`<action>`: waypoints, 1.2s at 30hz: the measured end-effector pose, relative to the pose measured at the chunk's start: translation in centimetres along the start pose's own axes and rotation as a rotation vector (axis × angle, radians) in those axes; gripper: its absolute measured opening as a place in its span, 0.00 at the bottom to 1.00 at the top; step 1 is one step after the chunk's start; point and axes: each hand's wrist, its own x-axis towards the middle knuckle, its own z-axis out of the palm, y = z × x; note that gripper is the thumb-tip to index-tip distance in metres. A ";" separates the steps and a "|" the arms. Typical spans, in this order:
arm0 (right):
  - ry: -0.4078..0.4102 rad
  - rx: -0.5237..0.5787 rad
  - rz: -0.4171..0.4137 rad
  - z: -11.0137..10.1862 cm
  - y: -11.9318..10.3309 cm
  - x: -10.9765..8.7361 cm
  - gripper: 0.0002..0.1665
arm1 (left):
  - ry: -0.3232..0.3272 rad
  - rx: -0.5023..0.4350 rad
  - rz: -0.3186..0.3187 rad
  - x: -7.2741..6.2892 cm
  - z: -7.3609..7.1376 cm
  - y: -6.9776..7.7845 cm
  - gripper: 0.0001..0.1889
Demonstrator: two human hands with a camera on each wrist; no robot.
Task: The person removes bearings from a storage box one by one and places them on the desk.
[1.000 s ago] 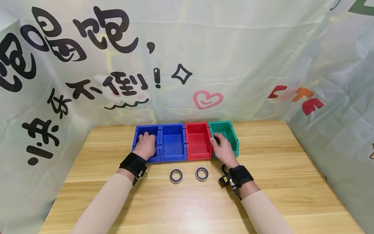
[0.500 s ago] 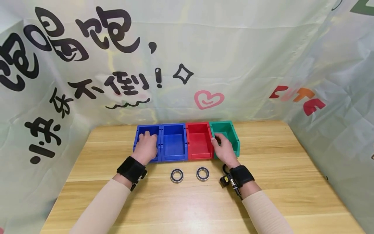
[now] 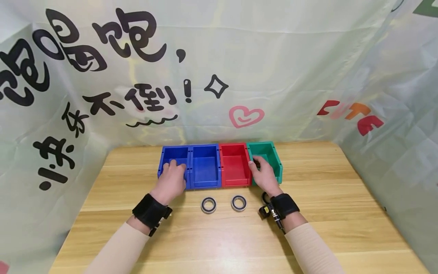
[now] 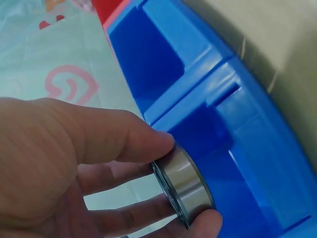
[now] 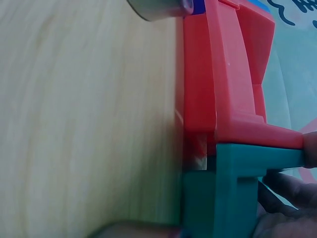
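Observation:
In the left wrist view my left hand [image 4: 54, 158] holds a metal ball bearing [image 4: 185, 181] between thumb and fingertips, over the mouth of the leftmost blue bin [image 4: 237, 178]. From the head view this hand [image 3: 170, 182] is at that bin's front, its back upward, and the bearing is hidden. My right hand [image 3: 265, 176] straddles the adjoining walls of the red bin [image 3: 235, 167] and the green bin [image 3: 278, 163]. Its thumb is on the red side and its fingers [image 5: 292, 191] reach inside the green bin, partly in shadow.
Two more bearings lie flat on the wooden table [image 3: 219, 243], one on the left [image 3: 203, 205] and another bearing [image 3: 233, 203] to its right. A second blue bin [image 3: 205, 169] stands between the leftmost bin and the red one. A printed cloth [image 3: 291, 76] hangs behind the row.
My left hand has drawn back from inside the leftmost blue bin toward its front edge. My right hand keeps its place on the bin walls. The head view has shifted slightly.

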 end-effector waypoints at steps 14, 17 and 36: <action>-0.003 -0.012 -0.008 0.0 0.4 0.1 0.30 | 0.085 0.016 0.048 -3.8 1.5 0.5 0.11; -0.003 -0.015 -0.008 0.0 0.3 0.1 0.30 | 0.085 0.024 0.045 -4.4 1.9 0.5 0.10; 0.004 -0.010 -0.031 -0.1 0.3 0.0 0.30 | 0.069 0.020 0.024 -6.8 4.8 0.2 0.08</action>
